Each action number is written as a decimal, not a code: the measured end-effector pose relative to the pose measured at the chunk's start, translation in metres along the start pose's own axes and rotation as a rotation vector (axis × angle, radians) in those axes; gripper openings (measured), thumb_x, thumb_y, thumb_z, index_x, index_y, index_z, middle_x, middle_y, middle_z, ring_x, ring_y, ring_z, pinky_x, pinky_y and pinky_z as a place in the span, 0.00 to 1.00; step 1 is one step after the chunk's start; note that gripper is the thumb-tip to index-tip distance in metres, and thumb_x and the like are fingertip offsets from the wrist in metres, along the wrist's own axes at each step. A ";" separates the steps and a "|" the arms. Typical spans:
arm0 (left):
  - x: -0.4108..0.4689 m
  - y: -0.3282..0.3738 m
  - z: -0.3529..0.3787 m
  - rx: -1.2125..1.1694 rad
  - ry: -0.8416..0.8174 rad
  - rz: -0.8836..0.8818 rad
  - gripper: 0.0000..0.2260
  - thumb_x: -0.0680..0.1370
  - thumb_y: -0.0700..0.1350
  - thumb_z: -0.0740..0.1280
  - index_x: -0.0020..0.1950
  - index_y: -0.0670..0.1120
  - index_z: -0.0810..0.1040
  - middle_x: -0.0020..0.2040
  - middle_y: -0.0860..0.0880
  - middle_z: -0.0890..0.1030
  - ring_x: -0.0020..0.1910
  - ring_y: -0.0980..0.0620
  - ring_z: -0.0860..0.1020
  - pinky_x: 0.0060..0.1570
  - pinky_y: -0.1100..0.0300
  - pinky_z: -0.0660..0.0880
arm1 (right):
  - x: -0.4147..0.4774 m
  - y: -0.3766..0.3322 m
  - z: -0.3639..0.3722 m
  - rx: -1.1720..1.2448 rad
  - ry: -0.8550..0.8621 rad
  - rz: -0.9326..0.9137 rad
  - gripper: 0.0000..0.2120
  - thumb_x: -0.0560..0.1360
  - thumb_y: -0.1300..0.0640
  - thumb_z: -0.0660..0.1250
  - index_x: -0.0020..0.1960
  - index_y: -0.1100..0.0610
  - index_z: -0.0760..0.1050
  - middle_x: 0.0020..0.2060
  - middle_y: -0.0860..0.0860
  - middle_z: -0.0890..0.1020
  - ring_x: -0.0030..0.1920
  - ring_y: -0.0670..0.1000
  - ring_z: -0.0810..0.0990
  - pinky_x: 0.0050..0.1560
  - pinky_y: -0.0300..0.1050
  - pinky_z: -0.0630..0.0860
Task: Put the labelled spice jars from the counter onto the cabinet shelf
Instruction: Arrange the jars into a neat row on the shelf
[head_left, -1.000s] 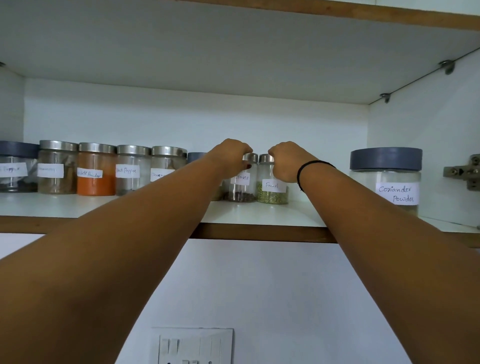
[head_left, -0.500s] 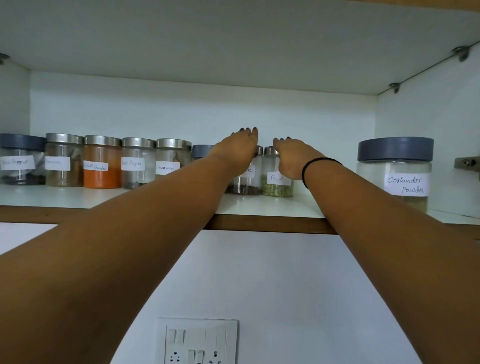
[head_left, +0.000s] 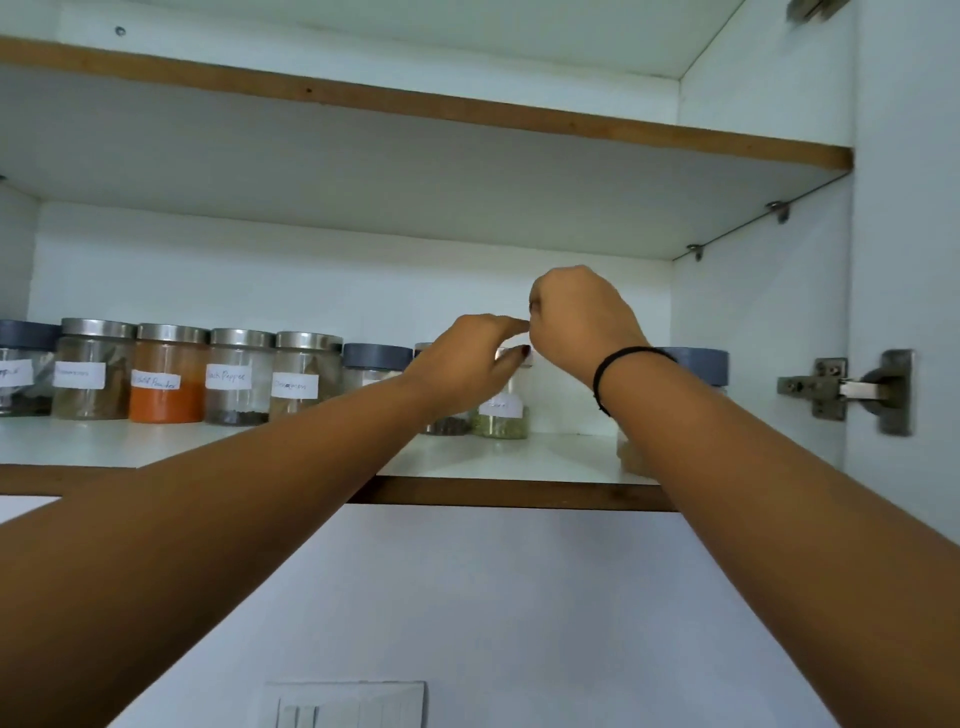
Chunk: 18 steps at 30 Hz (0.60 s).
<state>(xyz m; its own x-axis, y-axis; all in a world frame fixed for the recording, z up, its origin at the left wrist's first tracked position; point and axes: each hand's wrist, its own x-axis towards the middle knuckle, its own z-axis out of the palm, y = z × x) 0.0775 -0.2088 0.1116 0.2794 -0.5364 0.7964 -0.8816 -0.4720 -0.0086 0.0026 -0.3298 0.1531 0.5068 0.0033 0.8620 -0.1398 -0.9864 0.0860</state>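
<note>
Green spice jar (head_left: 501, 415) stands on the cabinet shelf (head_left: 519, 462), centre frame; left hand (head_left: 462, 364) thumb touches its lid, grip impossible to tell; right hand (head_left: 582, 322) above, fingers curled, empty

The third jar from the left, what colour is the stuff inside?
Orange. The jar shows best in the head view.
</note>
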 end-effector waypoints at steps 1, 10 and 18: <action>0.000 0.010 0.001 -0.034 -0.007 0.008 0.18 0.83 0.48 0.61 0.72 0.46 0.73 0.68 0.47 0.78 0.63 0.48 0.76 0.63 0.58 0.69 | -0.001 0.006 -0.008 0.017 0.013 0.011 0.10 0.74 0.66 0.62 0.50 0.60 0.80 0.46 0.56 0.82 0.42 0.56 0.79 0.41 0.46 0.78; 0.010 0.096 0.019 -0.260 -0.017 0.095 0.14 0.82 0.52 0.62 0.58 0.45 0.82 0.54 0.47 0.84 0.52 0.50 0.79 0.55 0.56 0.76 | -0.040 0.064 -0.060 -0.002 -0.015 0.151 0.07 0.70 0.61 0.65 0.42 0.58 0.82 0.37 0.55 0.83 0.37 0.55 0.82 0.40 0.50 0.82; 0.016 0.109 0.028 -0.225 -0.008 0.101 0.10 0.82 0.48 0.63 0.46 0.44 0.79 0.42 0.46 0.80 0.41 0.50 0.75 0.41 0.59 0.69 | -0.058 0.096 -0.065 0.052 -0.152 0.164 0.17 0.76 0.55 0.62 0.30 0.58 0.69 0.27 0.53 0.71 0.28 0.52 0.69 0.29 0.41 0.63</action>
<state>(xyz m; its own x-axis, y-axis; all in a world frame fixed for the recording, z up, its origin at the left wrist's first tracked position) -0.0031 -0.2883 0.1065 0.1876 -0.5793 0.7932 -0.9675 -0.2483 0.0475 -0.0952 -0.4138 0.1435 0.6040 -0.1786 0.7767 -0.1891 -0.9788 -0.0780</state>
